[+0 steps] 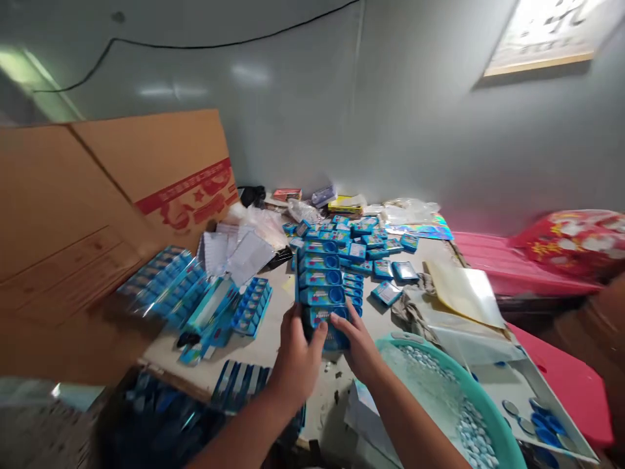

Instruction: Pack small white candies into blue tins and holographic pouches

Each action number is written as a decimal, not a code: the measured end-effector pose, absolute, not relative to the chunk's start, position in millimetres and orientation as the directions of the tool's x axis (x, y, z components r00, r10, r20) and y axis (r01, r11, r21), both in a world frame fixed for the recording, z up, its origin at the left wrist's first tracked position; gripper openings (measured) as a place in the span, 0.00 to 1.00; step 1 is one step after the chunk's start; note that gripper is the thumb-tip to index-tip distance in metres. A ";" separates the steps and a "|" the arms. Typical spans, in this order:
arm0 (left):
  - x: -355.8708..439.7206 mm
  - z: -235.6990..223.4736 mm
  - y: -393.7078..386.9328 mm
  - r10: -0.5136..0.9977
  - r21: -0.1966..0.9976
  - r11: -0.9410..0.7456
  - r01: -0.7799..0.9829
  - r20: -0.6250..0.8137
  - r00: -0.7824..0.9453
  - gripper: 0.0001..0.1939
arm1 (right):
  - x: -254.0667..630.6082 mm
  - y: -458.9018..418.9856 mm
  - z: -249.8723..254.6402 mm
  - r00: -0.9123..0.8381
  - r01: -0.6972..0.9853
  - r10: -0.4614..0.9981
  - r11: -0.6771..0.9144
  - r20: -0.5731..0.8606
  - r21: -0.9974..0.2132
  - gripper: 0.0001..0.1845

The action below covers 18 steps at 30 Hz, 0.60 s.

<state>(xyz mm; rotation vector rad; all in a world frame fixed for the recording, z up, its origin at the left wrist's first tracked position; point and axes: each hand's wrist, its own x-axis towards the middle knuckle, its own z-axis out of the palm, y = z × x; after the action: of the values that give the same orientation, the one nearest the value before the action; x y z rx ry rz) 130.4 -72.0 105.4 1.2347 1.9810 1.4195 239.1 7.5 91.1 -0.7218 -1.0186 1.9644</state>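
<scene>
A long blue display box (pixel 319 277) with stepped, printed sections and round blue cutouts is held up over the table. My left hand (pixel 297 348) grips its near left edge, with the thumb on the front. On the near right side, the fingers of my right hand (pixel 357 339) press against the printed face. Beyond it lies a heap of small blue boxes (pixel 374 241). To the left, a similar blue tray (pixel 251 306) with a row of compartments rests on the table, beside more blue trays in clear wrap (pixel 168 283).
At the right front stands a turquoise basin (pixel 505 417) holding many small pale pieces. A white tray (pixel 569 417) has blue and silvery round parts. A big cardboard box (pixel 112 195) rises at the left. Dark blue trays (pixel 239 384) sit low at the table's front edge.
</scene>
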 end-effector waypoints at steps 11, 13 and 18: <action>149.8 46.8 -212.7 0.560 0.891 0.446 -0.086 -0.353 -0.750 0.32 | 191.4 -35.8 71.3 -0.896 0.343 0.215 -0.219 -0.388 -0.913 0.36; 146.3 46.5 -212.3 0.570 0.893 0.439 -0.095 -0.358 -0.740 0.32 | 185.8 -29.0 62.8 -0.901 0.338 0.188 -0.259 -0.391 -0.905 0.34; 148.8 47.5 -213.3 0.608 0.912 0.403 -0.081 -0.332 -0.721 0.31 | 182.8 -19.0 70.6 -0.918 0.333 0.170 -0.158 -0.358 -0.930 0.32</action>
<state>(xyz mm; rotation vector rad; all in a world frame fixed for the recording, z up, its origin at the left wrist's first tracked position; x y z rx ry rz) 148.8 -213.3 47.5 0.4479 2.0098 1.3561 182.8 -19.0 70.6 -0.6344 -2.1059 2.3960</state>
